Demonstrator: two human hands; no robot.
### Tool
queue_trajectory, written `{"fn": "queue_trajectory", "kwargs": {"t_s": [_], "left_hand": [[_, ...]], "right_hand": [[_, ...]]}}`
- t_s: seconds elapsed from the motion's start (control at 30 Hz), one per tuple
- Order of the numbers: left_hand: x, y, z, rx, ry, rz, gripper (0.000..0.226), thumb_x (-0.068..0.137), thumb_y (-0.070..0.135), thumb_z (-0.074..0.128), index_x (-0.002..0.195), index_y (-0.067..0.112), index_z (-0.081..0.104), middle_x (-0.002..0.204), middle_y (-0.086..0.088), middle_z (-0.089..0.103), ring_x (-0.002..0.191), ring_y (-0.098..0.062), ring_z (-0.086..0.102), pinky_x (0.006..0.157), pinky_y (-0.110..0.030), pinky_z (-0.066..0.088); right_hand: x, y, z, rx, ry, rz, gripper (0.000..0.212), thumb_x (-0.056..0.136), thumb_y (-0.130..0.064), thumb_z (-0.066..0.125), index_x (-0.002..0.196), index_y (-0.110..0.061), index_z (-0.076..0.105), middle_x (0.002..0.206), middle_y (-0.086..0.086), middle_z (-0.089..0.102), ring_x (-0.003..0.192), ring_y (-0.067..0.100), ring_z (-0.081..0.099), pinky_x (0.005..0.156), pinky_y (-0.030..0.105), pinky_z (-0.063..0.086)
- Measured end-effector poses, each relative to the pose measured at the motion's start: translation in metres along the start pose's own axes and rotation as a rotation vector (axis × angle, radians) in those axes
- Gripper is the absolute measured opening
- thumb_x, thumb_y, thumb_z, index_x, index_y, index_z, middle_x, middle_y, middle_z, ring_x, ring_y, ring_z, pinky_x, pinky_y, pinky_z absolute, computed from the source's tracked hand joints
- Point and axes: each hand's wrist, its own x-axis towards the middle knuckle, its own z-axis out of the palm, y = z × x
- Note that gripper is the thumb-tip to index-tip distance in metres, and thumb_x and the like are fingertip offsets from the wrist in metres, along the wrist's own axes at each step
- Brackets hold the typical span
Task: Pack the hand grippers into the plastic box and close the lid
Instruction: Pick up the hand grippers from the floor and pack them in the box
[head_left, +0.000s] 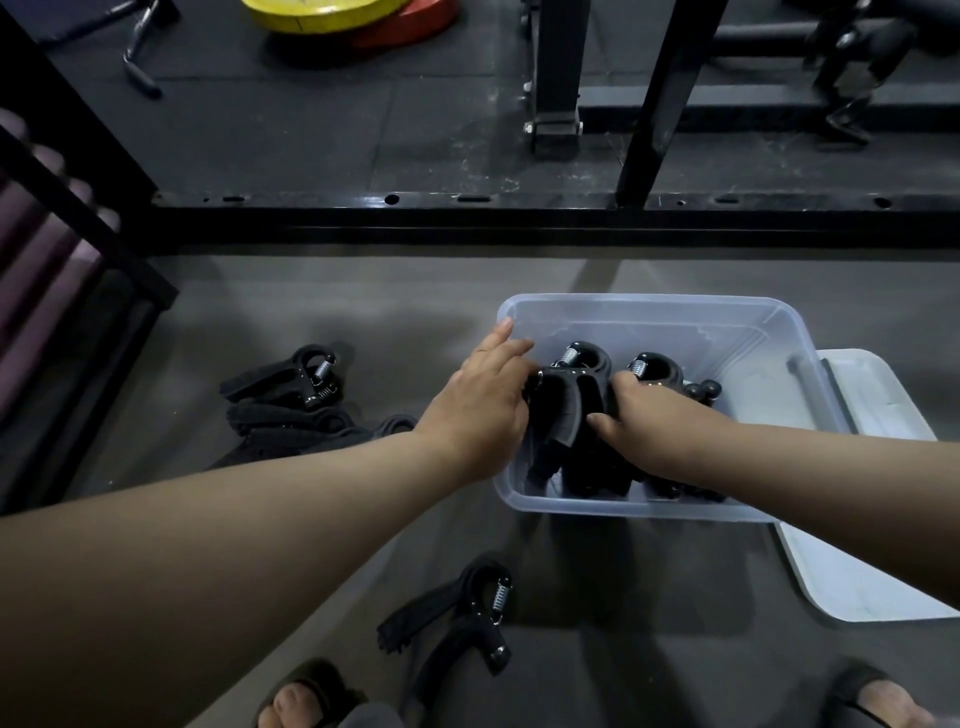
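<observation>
Left hand (480, 400) grasps hand gripper (563, 410) inside plastic box (649, 302); right hand (660, 422), just right of it, grasps neighbouring gripper (655, 366).

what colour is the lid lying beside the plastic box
White; the flat rectangular plastic lid shows best in the head view.

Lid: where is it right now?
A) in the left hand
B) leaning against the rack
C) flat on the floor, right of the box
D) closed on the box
C: the lid lies flat on the floor beside the open plastic box's right side.
</observation>
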Motion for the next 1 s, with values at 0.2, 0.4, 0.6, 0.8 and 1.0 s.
{"fn": "queue_trajectory", "kwargs": {"t_s": [0.2,0.4,0.6,0.8,1.0], "left_hand": [[-0.001,-0.001,-0.002,-0.001,0.016,0.032,0.042,0.095,0.014,0.039,0.136,0.015,0.048,0.158,0.004,0.025,0.148,-0.007,0.0,0.115,-0.025,0.007],[-0.002,-0.014,-0.001,0.031,0.048,0.111,0.051,0.093,0.022,0.037,0.143,0.012,0.043,0.159,-0.001,0.026,0.149,-0.013,0.01,0.121,-0.036,0.007],[-0.015,-0.047,-0.006,0.172,0.053,-0.079,0.072,0.091,0.053,0.012,0.151,0.015,0.023,0.159,-0.005,0.019,0.146,-0.018,0.014,0.117,-0.037,0.007],[-0.014,-0.121,-0.013,0.334,-0.111,-0.383,0.052,0.096,0.039,0.034,0.142,0.016,0.035,0.147,-0.007,0.032,0.138,-0.027,0.026,0.113,-0.043,0.016],[-0.016,-0.188,-0.036,0.493,-0.174,-0.557,0.047,0.087,0.032,0.044,0.131,0.014,0.045,0.139,-0.009,0.04,0.13,-0.032,0.036,0.105,-0.042,0.025]], "right_hand": [[-0.006,-0.003,-0.001,-0.138,0.14,-0.026,0.037,0.091,-0.045,0.039,0.11,-0.013,0.043,0.112,0.017,0.051,0.102,0.038,0.057,0.082,0.043,0.046],[-0.001,-0.02,0.0,-0.134,0.322,-0.251,0.045,0.091,-0.039,0.045,0.127,-0.014,0.051,0.116,0.01,0.05,0.106,0.033,0.051,0.094,0.042,0.042],[0.01,-0.071,0.009,-0.027,0.29,-0.419,0.068,0.095,-0.044,0.023,0.148,-0.001,0.029,0.156,0.016,0.024,0.144,0.03,0.021,0.117,0.027,0.004],[0.037,-0.107,0.01,0.04,0.333,-0.39,0.062,0.1,-0.036,0.027,0.151,0.0,0.02,0.161,0.014,0.007,0.149,0.026,0.003,0.121,0.034,0.001],[0.044,-0.119,0.022,-0.017,0.282,-0.319,0.063,0.101,-0.032,0.029,0.152,-0.001,0.01,0.161,0.011,-0.007,0.146,0.026,-0.019,0.118,0.035,-0.008]]}}
